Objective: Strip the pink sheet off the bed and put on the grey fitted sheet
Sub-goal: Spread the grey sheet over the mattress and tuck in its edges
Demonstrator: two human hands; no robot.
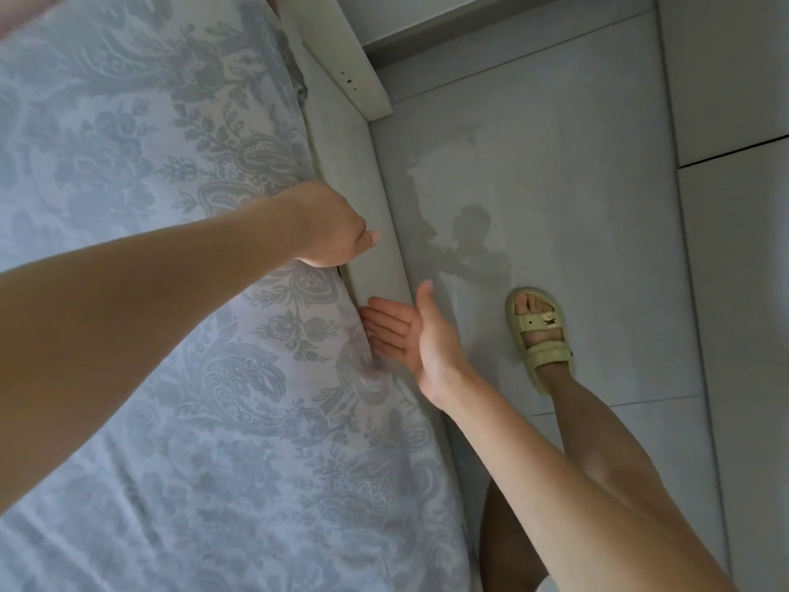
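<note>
**Thin slot at bed's right edge, floor open beyond**

Side rail (363, 185) is hugging the mattress under the grey fitted sheet (149, 207), leaving only a thin slot between them. Left hand (328, 226) is curling over the sheet edge, blocking the slot farther along. Right hand (401, 335), fingers straight, is pressing against the mattress side nearer. White end board (341, 49) is closing the far end. Tiled floor (597, 164) right of the rail is lying open; sandalled foot (540, 335) is standing near the rail.

Glossy pale grey floor tiles (597, 198) with dark grout lines run beside a padded cream bed frame (363, 177).
</note>
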